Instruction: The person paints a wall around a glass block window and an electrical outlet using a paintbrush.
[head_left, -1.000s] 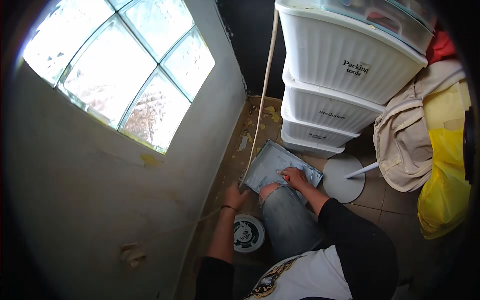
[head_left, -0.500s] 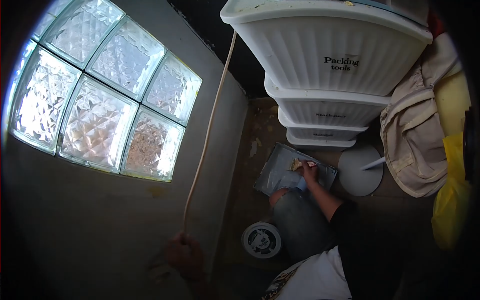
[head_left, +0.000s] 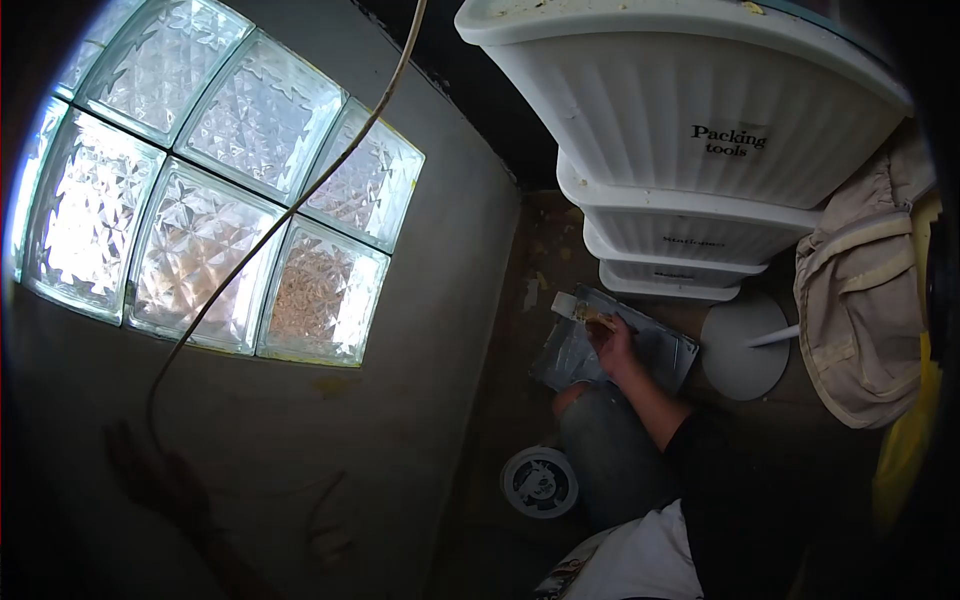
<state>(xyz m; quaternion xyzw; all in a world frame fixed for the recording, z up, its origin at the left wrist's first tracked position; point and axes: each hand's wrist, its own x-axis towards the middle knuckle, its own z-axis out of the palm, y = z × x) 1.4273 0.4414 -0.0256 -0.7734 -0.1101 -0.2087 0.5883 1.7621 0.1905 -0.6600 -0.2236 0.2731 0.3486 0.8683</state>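
Observation:
My right hand (head_left: 613, 342) is closed around the handle of a paintbrush (head_left: 568, 306), its pale, paint-covered end raised over the edge of a grey paint tray (head_left: 655, 345). The tray sits on the floor beyond my bent knee. At the lower left, in dim light by the wall, my left hand (head_left: 160, 485) has its fingers stretched out. A long thin cable (head_left: 290, 212) runs down to this hand and touches it, bowed to the left across the glass blocks. Shadow hides how the cable lies against the palm.
Glass blocks (head_left: 225, 250) are set in the grey wall (head_left: 440, 260). White stacked bins (head_left: 640, 110), the top one labelled "Packing tools", stand ahead. A round grey disc (head_left: 745, 345), a beige cloth bag (head_left: 860, 320) and a yellow bag (head_left: 910, 440) are right. A round lidded tub (head_left: 540, 482) stands beside my leg.
My left hand has moved left along the wall, its grip loosened into stretched fingers, and the cable has swung left with it. My right hand has lifted the paintbrush from the tray's middle.

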